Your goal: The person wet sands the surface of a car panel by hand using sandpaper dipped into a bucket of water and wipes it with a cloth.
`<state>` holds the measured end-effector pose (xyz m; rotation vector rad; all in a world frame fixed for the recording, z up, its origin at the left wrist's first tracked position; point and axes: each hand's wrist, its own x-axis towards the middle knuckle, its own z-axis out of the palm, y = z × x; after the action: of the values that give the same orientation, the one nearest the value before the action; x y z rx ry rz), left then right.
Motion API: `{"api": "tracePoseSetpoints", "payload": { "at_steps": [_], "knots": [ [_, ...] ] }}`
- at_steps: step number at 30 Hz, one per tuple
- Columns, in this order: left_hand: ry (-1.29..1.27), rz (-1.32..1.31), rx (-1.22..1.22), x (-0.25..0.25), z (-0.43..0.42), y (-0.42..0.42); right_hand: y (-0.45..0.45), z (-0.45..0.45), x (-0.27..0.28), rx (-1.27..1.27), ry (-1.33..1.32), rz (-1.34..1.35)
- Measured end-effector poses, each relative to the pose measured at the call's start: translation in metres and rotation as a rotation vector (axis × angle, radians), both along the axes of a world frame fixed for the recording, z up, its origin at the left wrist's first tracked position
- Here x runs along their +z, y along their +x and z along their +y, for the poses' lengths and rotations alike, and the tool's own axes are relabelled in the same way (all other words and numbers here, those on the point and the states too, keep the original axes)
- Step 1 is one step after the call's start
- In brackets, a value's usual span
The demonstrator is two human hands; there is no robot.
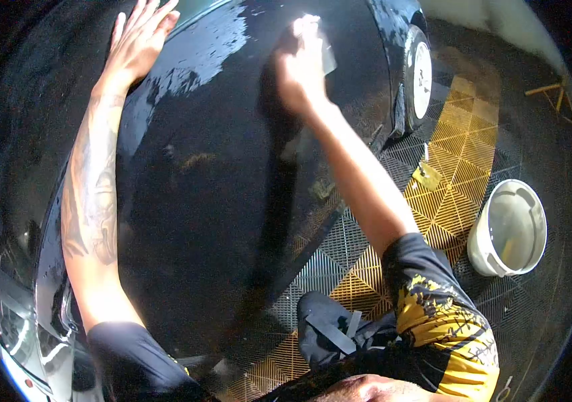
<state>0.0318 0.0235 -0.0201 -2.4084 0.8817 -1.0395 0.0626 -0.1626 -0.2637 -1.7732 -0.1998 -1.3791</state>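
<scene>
Evidently wet work on black car bodywork point(192, 201), which fills the middle of the frame; water streaks and beads at upper left. Left hand point(140, 37) at the top left: released, fingers extended, palm toward the surface, nothing seen in it. Right hand point(301, 74), top centre, blurred: closed around a pale, translucent flat piece point(329, 55) beside the bodywork; exact finger placement and contact can't be told. Piece reads as thin and light, likely a little springy, probably slippery if wet; best pinched across its broad face, well back from the working edge. Bodywork rigid, finish easily scratched, slick under a bracing palm. Wheel point(422, 80) at upper right. Whitish bucket point(481, 244) at right on grated floor tiles point(459, 130), small yellow item point(427, 175) lying left of it.
</scene>
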Motion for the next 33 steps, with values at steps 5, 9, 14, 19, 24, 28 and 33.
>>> {"api": "tracePoseSetpoints", "payload": {
  "at_steps": [5, 9, 14, 19, 24, 28, 33],
  "knots": [
    [0.060, -0.167, -0.130, 0.005, 0.016, 0.027, -0.111, 0.072, -0.059, 0.322, -0.256, -0.167],
    [0.038, -0.095, -0.107, 0.005, 0.015, 0.018, -0.011, -0.013, -0.020, -0.096, -0.023, -0.027],
    [0.057, -0.068, -0.110, 0.006, 0.013, 0.009, -0.054, 0.009, -0.024, 0.020, 0.040, 0.076],
    [0.103, -0.040, -0.062, 0.005, 0.006, -0.003, -0.068, 0.000, -0.043, 0.271, -0.056, 0.053],
    [0.158, -0.014, 0.002, 0.006, 0.001, -0.011, 0.025, -0.082, -0.022, -0.089, 0.202, -0.011],
    [0.173, 0.007, 0.009, 0.006, -0.004, -0.016, -0.053, -0.013, -0.064, 0.273, -0.003, 0.113],
    [0.182, 0.014, 0.057, 0.006, -0.007, -0.017, -0.015, -0.066, -0.059, 0.172, 0.126, 0.041]
  ]
}}
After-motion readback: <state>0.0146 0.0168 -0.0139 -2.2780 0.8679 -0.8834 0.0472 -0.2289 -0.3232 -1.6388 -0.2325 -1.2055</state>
